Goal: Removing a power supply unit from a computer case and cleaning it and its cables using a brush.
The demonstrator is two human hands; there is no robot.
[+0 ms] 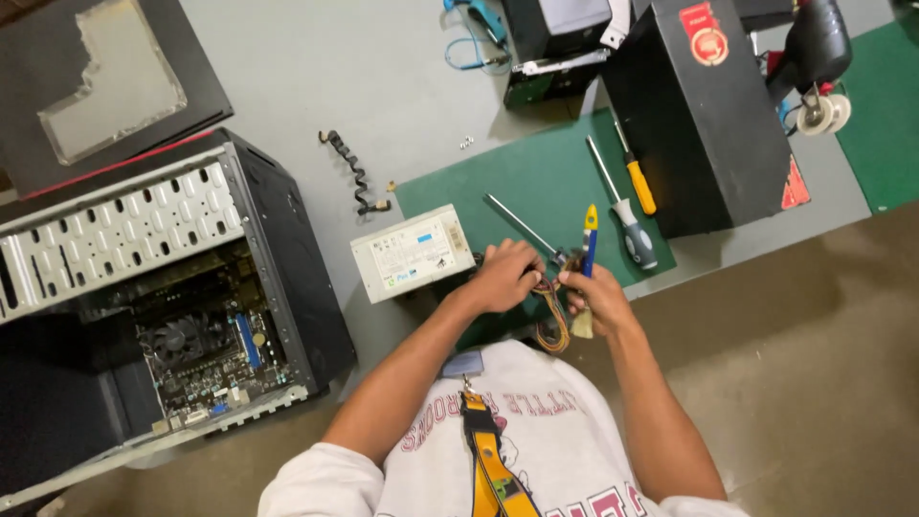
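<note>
My left hand (504, 275) grips a bundle of coloured wires (552, 321) that runs from a grey power supply box (412, 253) lying on the table. My right hand (595, 297) holds the same bundle together with a tool that has a blue and yellow handle (590, 237) sticking up between the fingers. The two hands meet just in front of the power supply, over the near edge of a green mat (536, 182).
An open computer case (163, 287) with its motherboard showing lies at the left. On the green mat rest a yellow-handled screwdriver (639, 186), a grey-handled one (634, 234) and a long metal shaft (522, 225). A black box (704, 115) stands behind. A black coiled cable (354, 172) lies on the grey surface.
</note>
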